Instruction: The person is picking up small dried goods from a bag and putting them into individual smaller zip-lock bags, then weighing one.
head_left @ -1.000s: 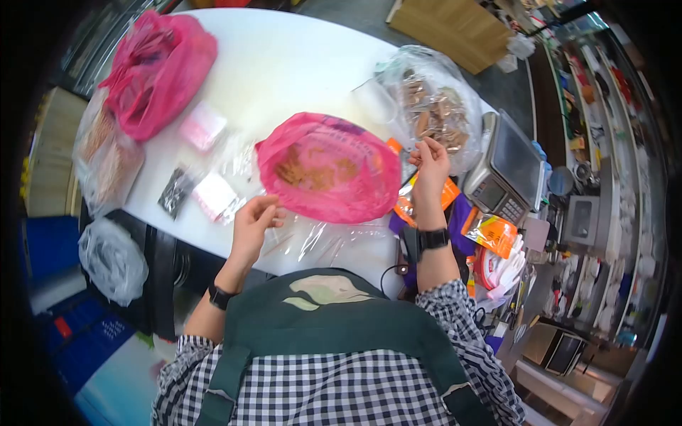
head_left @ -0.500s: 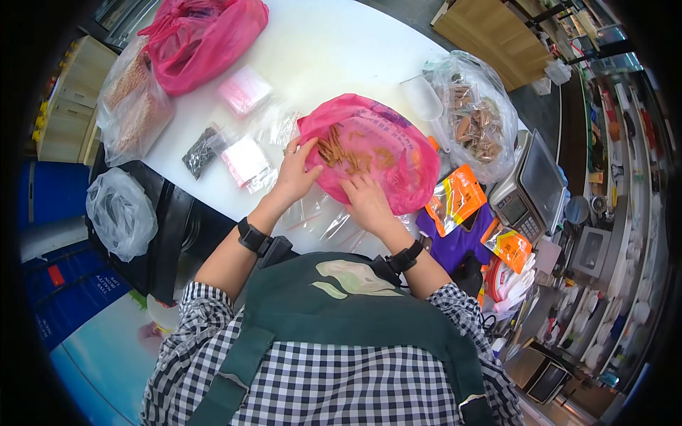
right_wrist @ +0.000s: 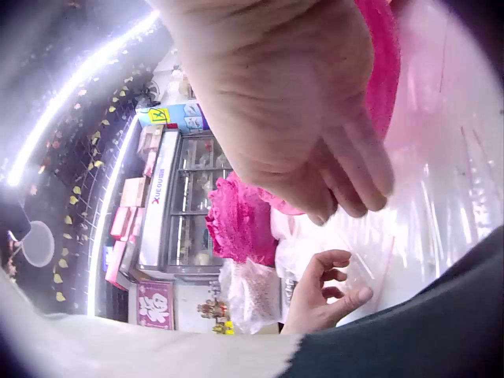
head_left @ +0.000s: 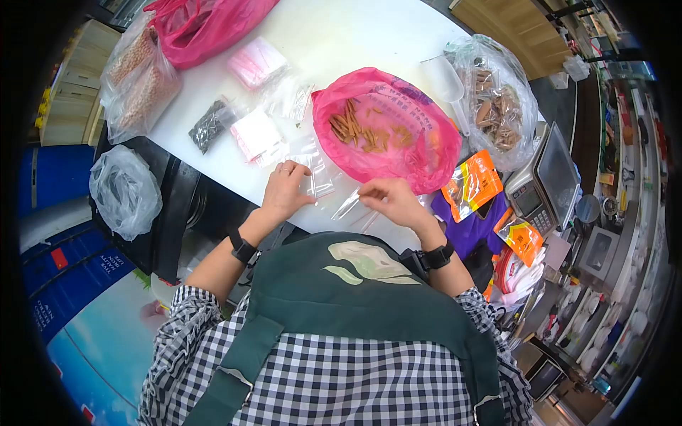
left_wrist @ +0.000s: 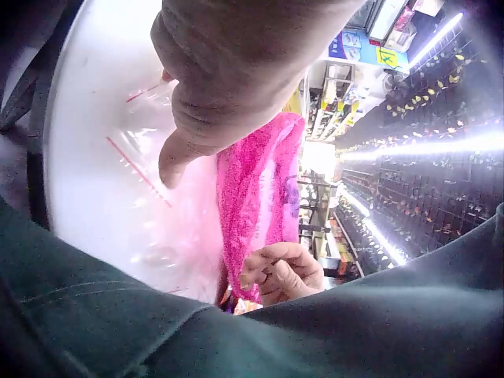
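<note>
Head view: clear flat bags (head_left: 317, 174) lie on the white table (head_left: 355, 35), between and just ahead of the 2 hands. The left hand (head_left: 286, 192) has its thumb and gently bent fingers apart, holding nothing; the right hand (head_left: 394, 201) is loosely bent, likewise holding nothing. Beyond sits a thin, crinkled pink bag (head_left: 362, 168), its wide mouth showing brown stick-like pieces (head_left: 344, 126). Bare tabletop stretches behind it; orange pouches (head_left: 474, 184) crowd the right.

Left wrist view: glossy film with red seal lines lies below the left fingertips; contact is unclear.

Right wrist view: the right fingers are slack near shiny, creased film.
</note>
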